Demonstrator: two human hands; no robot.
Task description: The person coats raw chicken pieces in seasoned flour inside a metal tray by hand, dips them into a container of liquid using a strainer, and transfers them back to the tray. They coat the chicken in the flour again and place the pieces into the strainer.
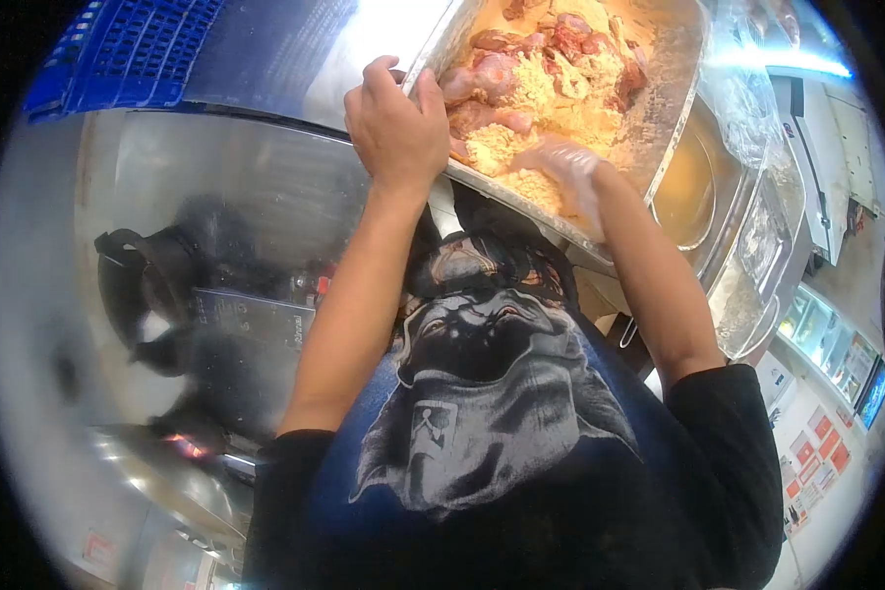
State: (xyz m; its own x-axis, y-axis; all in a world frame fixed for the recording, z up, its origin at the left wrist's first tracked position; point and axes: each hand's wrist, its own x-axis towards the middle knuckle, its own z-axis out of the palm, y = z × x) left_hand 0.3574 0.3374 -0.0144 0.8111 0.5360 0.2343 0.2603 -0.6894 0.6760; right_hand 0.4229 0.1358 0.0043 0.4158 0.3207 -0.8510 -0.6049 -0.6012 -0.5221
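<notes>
A deep metal tray (671, 162) holds raw chicken pieces (497, 77) and pale orange breading flour (531, 187). My left hand (395, 128) grips the tray's left rim, thumb on the inner side and fingers outside. My right hand (568, 165), in a clear plastic glove, reaches into the flour at the near side of the tray. Its fingers are partly sunk in the flour and blurred, so their closure does not show.
A blue plastic basket (133, 54) stands at upper left. Right of the tray sit a round metal pan of yellowish liquid (686, 187) and a clear plastic bag (742, 98). A stove with dark cookware (147, 285) and a large metal wok (172, 477) are at left.
</notes>
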